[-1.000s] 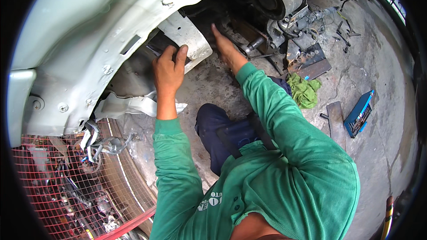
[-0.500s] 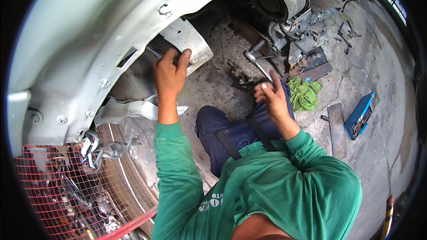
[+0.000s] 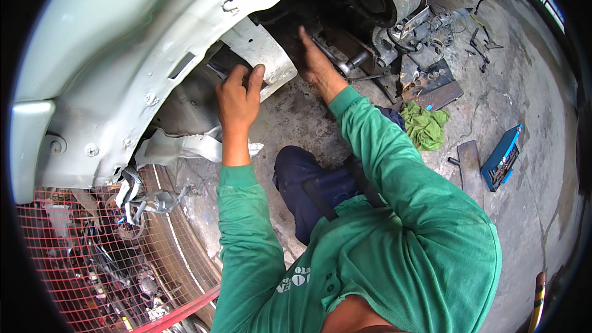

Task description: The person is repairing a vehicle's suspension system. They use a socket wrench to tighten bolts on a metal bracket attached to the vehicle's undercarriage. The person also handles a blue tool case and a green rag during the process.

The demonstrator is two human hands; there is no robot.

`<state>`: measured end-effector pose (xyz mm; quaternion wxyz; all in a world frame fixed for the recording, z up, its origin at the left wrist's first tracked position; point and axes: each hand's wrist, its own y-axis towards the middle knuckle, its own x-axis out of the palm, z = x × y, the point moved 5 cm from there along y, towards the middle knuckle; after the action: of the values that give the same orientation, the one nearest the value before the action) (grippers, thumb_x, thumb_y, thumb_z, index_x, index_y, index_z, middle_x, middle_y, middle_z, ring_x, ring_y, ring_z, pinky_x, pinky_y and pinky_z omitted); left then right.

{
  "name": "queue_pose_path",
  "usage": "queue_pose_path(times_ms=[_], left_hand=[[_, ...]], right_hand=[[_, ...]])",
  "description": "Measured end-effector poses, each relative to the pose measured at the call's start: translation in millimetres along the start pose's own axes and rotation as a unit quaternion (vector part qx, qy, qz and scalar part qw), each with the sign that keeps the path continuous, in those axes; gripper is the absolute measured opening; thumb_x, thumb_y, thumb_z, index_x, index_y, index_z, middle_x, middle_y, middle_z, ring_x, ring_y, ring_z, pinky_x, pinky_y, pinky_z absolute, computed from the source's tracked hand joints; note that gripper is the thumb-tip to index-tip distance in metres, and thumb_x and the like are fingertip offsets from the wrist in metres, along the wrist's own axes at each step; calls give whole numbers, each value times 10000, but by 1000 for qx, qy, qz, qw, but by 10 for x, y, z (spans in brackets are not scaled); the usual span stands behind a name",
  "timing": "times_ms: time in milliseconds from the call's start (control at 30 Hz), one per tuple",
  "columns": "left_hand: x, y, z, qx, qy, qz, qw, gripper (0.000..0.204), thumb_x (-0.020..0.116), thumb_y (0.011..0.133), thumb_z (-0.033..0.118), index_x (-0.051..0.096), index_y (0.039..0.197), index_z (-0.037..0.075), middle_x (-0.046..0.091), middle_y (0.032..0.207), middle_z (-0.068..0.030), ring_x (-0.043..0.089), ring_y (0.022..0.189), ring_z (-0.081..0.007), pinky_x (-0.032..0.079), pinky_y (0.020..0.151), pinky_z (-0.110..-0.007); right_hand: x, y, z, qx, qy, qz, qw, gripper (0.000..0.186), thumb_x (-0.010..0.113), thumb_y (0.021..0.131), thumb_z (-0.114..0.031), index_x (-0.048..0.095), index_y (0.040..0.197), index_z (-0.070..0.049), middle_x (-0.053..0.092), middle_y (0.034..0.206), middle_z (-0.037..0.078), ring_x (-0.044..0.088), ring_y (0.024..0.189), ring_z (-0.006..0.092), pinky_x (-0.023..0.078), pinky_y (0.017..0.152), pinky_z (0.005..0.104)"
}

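My left hand [image 3: 239, 97] is closed over the lower edge of a pale metal plate [image 3: 262, 52] under a light green vehicle body panel [image 3: 148, 80]. Its thumb lies along the plate's edge. Right of the plate, my right hand [image 3: 319, 69] reaches into the shadow with its thumb stretched upward. Its other fingers are hidden. Close beside this hand is a ratchet wrench [image 3: 330, 54], its handle pointing up and left. A dark socket [image 3: 357, 60] sits at the wrench's head. Whether my right hand grips the wrench, I cannot tell.
A green rag [image 3: 424, 126] lies on the concrete right of my knees, with an opened blue tool case [image 3: 502, 159] and a flat metal strip [image 3: 470, 163] farther right. Greasy mechanical parts [image 3: 425, 77] lie upper right. A red mesh barrier [image 3: 61, 253] stands lower left.
My right hand has moved up and left, toward the plate. The ratchet handle has swung from pointing down-right to pointing up-left. My left hand keeps its place on the plate.
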<state>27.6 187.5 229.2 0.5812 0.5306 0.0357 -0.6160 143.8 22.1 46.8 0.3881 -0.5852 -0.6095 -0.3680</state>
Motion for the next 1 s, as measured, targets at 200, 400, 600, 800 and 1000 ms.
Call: queue_pose_path(times_ms=[200, 400, 600, 800, 1000], left_hand=[[-136, -93, -90, -22, 5, 11, 1000, 487, 679, 967, 461, 653, 850, -11, 660, 743, -241, 646, 721, -474, 499, 646, -490], [-103, -78, -44, -5, 5, 19, 1000, 468, 680, 970, 436, 652, 842, -13, 662, 742, -236, 647, 719, -472, 500, 646, -486], [-108, -98, -47, -10, 21, 22, 999, 377, 726, 950, 351, 647, 840, -2, 669, 717, -176, 650, 635, -381, 496, 614, -447], [101, -533, 292, 85, -82, 126, 985, 282, 801, 882, 286, 635, 808, 70, 601, 698, -50, 552, 575, -197, 439, 547, -321], [1898, -1295, 5, -437, -558, -185, 681, 709, 507, 979, 690, 646, 972, -5, 641, 770, -78, 556, 612, -147, 442, 528, -278]], right_hand=[[722, -1176, -432, -253, -50, -151, 954, 872, 631, 951, -617, 146, 1632, -370, 488, 1458, 174, 597, 1198, 303, 498, 1016, 482], [-166, -2310, -630, -244, -115, 54, 961, 945, 654, 1006, -411, 20, 1645, -124, 459, 1448, 213, 666, 923, 247, 565, 725, 344], [-1094, -2481, -170, -145, -614, 180, 755, 1018, 851, 850, -201, 198, 1580, 79, 484, 1361, 264, 660, 776, 193, 572, 683, 318], [-1103, -1504, 54, -143, -706, 120, 683, 1139, 808, 833, -407, 119, 1577, 112, 357, 1543, 376, 438, 1408, 468, 363, 1172, 472], [-931, -1784, -230, 3, -787, 77, 612, 1072, 796, 830, -370, 165, 1577, 70, 545, 1372, 345, 602, 1208, 479, 510, 1011, 490]])
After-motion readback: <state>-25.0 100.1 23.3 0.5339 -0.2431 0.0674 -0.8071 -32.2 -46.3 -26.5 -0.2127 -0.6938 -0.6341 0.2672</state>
